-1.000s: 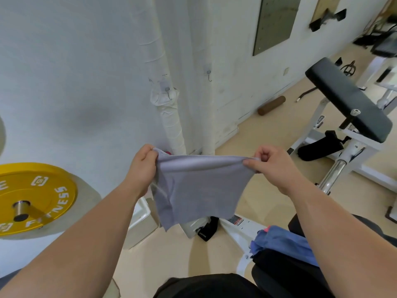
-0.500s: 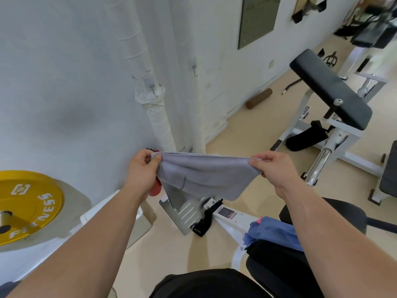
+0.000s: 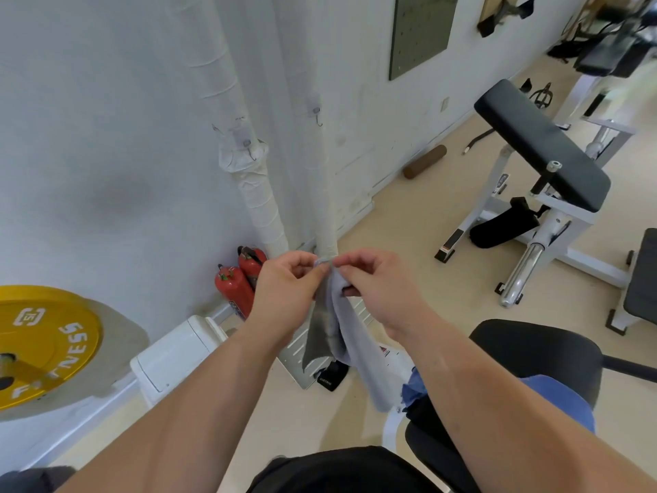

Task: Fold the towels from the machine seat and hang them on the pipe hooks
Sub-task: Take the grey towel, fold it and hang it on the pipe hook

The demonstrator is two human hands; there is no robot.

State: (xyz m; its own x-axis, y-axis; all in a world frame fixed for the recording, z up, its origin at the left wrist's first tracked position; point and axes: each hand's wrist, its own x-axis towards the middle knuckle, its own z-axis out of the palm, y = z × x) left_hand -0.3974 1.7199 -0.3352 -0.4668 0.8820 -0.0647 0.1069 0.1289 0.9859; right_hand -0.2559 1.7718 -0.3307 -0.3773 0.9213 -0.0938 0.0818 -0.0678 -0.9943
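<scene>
- Two hands, left hand (image 3: 284,290) and right hand (image 3: 377,291), pinch the grey towel (image 3: 355,354) at its top; it hangs between the forearms.
- Pipe hook (image 3: 251,151) above them.
- Right forearm partly hides the blue towel (image 3: 560,396) on the seat (image 3: 533,346).
- Extinguishers (image 3: 233,290) partly behind the left hand.

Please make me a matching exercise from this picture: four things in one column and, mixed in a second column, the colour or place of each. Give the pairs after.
1 grey towel
2 blue towel
3 plate
4 extinguishers

A red
B on the seat
C yellow
D pinched by the left hand and the right hand

Pairs: 1-D, 2-B, 3-C, 4-A
</scene>
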